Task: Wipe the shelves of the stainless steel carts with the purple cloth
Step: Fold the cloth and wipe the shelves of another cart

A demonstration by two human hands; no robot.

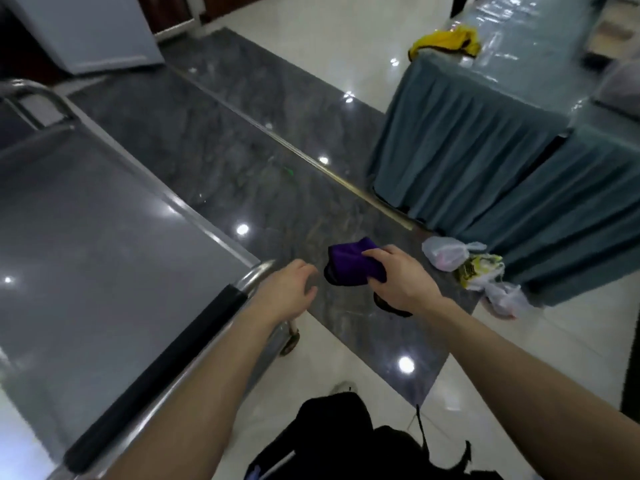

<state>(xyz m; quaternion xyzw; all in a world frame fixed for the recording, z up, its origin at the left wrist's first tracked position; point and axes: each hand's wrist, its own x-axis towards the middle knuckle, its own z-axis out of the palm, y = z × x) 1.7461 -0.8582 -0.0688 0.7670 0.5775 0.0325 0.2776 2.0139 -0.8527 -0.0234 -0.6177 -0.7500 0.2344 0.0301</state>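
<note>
**Crumpled purple cloth (360, 265) gripped in the right hand (401, 282)**

The fingers (375, 252) curl round the cloth's bunched middle, holding it in the air just right of the shiny stainless steel cart (86, 220). It looks light, limp and easy to grip; bunch it in the palm, then press it flat. The left hand (287, 289) hovers loosely curled, empty, near the cart's black-sleeved handle (156, 368).

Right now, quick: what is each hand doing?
Left hand: open, fingers loosely curled, holding nothing, beside the cart handle.
Right hand: closed on the purple cloth.
</note>
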